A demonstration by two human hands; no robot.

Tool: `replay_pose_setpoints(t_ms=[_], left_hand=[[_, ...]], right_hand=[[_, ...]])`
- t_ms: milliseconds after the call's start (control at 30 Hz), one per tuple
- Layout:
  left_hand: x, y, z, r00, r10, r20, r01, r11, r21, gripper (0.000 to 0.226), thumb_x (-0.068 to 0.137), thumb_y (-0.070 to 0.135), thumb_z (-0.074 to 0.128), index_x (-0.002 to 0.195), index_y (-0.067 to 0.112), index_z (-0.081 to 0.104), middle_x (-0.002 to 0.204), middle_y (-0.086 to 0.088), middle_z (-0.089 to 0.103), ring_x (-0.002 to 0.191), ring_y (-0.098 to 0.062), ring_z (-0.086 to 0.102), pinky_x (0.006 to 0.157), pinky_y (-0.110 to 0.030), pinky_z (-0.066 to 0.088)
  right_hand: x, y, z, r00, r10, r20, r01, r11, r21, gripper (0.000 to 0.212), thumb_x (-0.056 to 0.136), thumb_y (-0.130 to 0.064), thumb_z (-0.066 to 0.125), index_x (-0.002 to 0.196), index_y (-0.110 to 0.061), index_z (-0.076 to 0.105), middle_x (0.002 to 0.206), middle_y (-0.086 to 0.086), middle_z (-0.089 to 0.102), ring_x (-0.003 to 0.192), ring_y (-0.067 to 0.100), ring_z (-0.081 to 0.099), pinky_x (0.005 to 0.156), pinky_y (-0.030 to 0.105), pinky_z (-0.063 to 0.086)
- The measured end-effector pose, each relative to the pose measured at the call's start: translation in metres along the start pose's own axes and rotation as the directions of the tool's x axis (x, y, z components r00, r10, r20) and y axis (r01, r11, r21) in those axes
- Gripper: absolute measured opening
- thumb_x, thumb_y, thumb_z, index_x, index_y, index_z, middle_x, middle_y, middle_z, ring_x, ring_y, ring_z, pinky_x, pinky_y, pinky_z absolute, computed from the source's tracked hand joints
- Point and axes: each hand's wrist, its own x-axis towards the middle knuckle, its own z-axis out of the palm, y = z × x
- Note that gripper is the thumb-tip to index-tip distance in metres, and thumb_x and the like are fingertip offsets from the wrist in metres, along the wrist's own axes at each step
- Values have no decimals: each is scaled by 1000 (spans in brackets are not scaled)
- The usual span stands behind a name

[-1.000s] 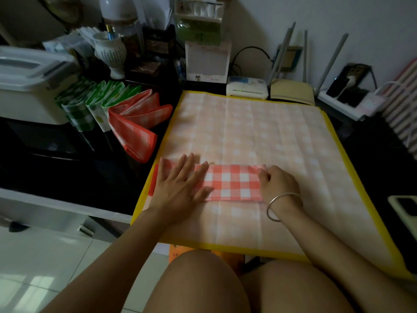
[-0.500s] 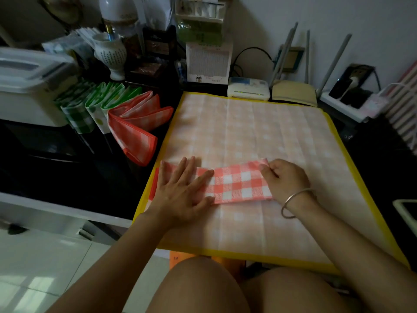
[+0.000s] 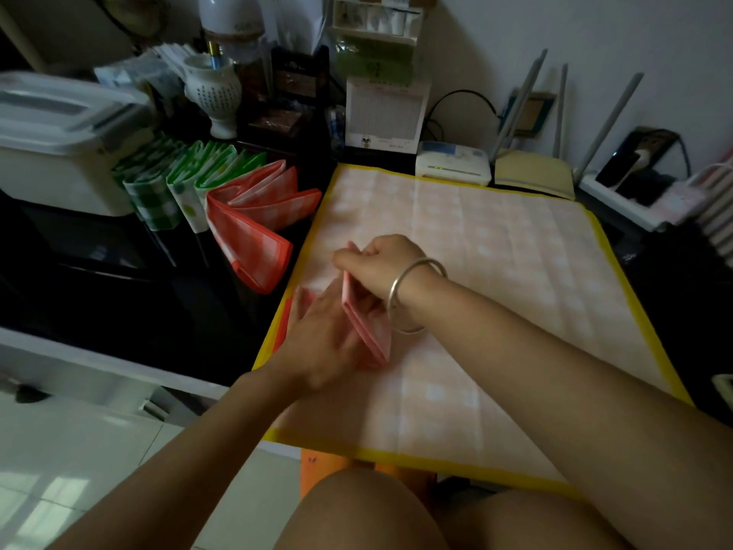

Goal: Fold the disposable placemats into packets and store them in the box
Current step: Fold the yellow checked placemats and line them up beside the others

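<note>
A red checked placemat strip lies at the near left of a pale spread-out placemat with a yellow border. My left hand rests flat with straight fingers on the strip's left part. My right hand, with a silver bangle on the wrist, pinches the strip's right end and has swung it up and over to the left, so the flap stands on edge above my left fingers. Folded red packets and green packets lean beside a white lidded box at the left.
A white vase, a desk calendar, a small white device, a router with antennas and a power strip line the back. A dark cabinet top lies to the left. My knees are below the mat's front edge.
My right hand has lifted the strip's right end and carried it leftward over my left hand, folding the strip in half. My left hand stayed pressed on the left part.
</note>
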Motion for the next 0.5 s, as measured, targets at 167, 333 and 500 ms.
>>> replay_pose_setpoints(t_ms=[167,333,500], left_hand=[[-8,-12,-20,902,-403,-153,95,533,-841,49,104,39,37,151,41,23,151,26,34,136,6,35,117,-30,28],[-7,-28,-19,884,-454,-108,50,323,-945,54,99,46,36,151,31,30,153,8,39,136,-5,41,111,-29,33],[-15,-35,-11,930,-191,-316,58,921,-386,50,97,24,46,146,21,38,140,5,51,128,-6,49,104,-26,39]], right_hand=[[8,-1,35,991,60,118,-63,998,22,45,65,-60,65,65,-16,66,76,15,71,77,36,69,80,52,56],[10,11,56,985,51,168,-31,993,-116,28,95,-23,49,103,-3,67,107,20,68,101,35,64,91,40,51],[2,8,55,966,130,224,-117,991,-71,26,89,-16,45,99,-3,64,99,19,68,90,31,64,85,40,53]])
